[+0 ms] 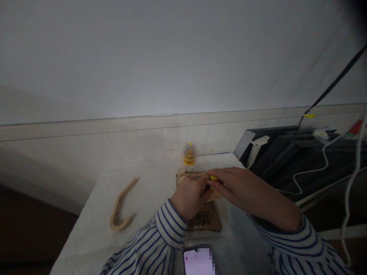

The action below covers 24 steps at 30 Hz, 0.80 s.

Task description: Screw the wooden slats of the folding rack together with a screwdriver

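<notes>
My left hand (pixel 189 195) is closed around a light wooden frame piece (pixel 189 175) held just above the white table (pixel 94 229). My right hand (pixel 243 188) reaches across from the right, its fingers pinched on a small yellow part (pixel 213 177) at the wooden piece. Both sleeves are striped blue and white. A brown printed card (pixel 205 219) lies on the table under my hands. A curved J-shaped wooden piece (pixel 122 206) lies apart to the left.
A small yellow and orange stacked toy (pixel 189 154) stands at the table's far edge by the wall. A phone with a lit screen (pixel 198 260) sits at the near edge. Black equipment (pixel 286 152) with white cables (pixel 323 164) fills the right side.
</notes>
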Available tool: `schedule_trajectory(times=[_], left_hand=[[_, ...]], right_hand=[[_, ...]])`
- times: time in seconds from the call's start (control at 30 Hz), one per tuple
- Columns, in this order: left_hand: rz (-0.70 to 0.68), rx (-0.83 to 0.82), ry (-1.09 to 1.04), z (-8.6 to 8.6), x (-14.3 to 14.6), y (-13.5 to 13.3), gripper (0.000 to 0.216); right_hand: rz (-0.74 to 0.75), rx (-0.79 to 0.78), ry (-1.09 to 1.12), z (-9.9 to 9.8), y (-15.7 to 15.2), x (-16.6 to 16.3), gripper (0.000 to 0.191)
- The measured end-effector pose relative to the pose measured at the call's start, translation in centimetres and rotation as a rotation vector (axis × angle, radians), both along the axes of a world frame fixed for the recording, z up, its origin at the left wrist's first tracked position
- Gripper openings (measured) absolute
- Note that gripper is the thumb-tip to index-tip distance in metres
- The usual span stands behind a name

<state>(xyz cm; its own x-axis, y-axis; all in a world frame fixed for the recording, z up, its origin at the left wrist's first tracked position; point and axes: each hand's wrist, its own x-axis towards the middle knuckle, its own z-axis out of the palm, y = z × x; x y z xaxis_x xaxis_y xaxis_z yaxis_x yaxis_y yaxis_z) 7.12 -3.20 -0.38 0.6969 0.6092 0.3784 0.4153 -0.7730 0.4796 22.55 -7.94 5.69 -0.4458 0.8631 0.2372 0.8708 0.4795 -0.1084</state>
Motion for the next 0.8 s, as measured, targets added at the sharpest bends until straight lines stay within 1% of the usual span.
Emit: schedule_trajectory(times=[0.17,0.27,0.37,0.53,0.7,0.8], left_hand=[[0.012,-0.007,0.014,-0.12,0.01,-0.04,0.009],[-0.003,-0.017,-0.001,-0.20,-0.01,0.01,0.008],[-0.008,-0.026,-0.002,-0.22,-0.01,0.06,0.007],[0.022,-0.041,0.035,-0.10,0.01,-0.03,0.009],[0.001,-0.014,0.021,-0.15,-0.01,-0.04,0.009],[0.014,0.003,0.034,-0.27,0.02,0.00,0.008]], right_hand=[[-0.023,-0.049,-0.014,0.07,0.03,-0.06,0.018],[-0.032,-0.064,-0.012,0.12,0.17,-0.12,0.017],[-0.027,-0.068,0.006,0.07,0.41,-0.10,0.017],[-0.039,-0.065,-0.005,0.09,0.56,-0.12,0.018],[-0.037,-0.072,-0.005,0.04,0.54,-0.22,0.019],[-0.039,-0.065,-0.018,-0.11,0.61,-0.27,0.019]])
